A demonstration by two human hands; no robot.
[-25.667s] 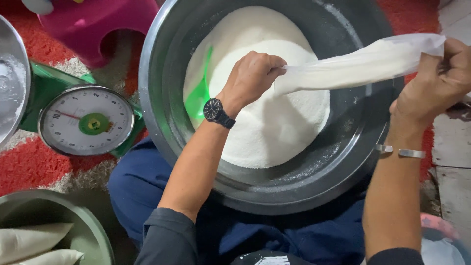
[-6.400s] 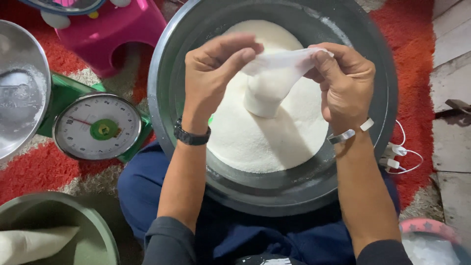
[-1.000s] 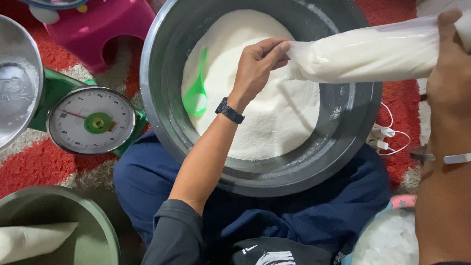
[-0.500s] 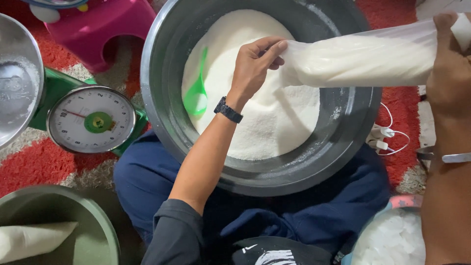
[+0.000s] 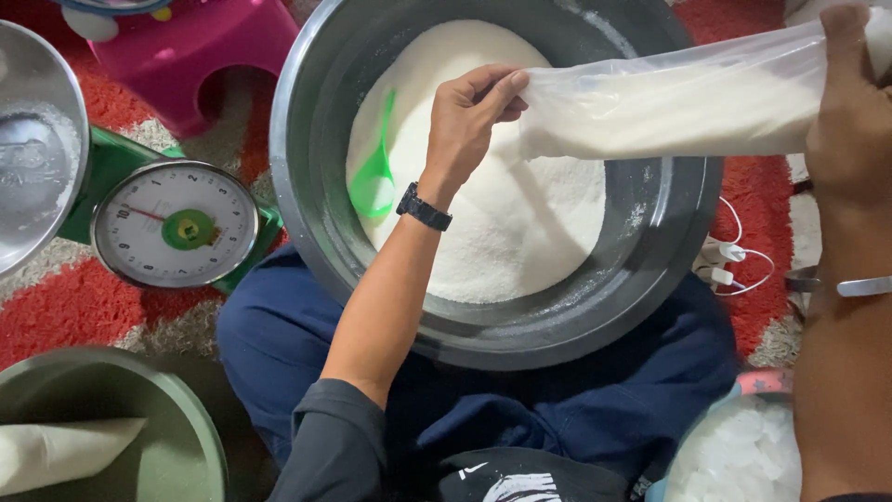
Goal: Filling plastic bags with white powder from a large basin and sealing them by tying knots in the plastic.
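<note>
A long clear plastic bag (image 5: pixel 688 98) filled with white powder stretches sideways over a big grey metal basin (image 5: pixel 307 200) of the same white powder (image 5: pixel 520 232). My left hand (image 5: pixel 474 116) pinches the bag's left end above the powder. My right hand (image 5: pixel 850 102) grips its right end at the frame's right edge. A green plastic scoop (image 5: pixel 376 172) lies half buried in the powder beside my left wrist, which wears a black watch.
A green dial kitchen scale (image 5: pixel 177 223) with a metal pan (image 5: pixel 32 158) stands to the left. A pink stool (image 5: pixel 195 51) is behind it. A green bowl (image 5: pixel 186 432) with a filled bag sits lower left. Packed bags (image 5: pixel 734 455) lie lower right. A white cable (image 5: pixel 729 260) lies on the red carpet.
Since the oldest frames the bag has been filled fuller and pulled out sideways. Over the last second both hands and the bag have barely moved.
</note>
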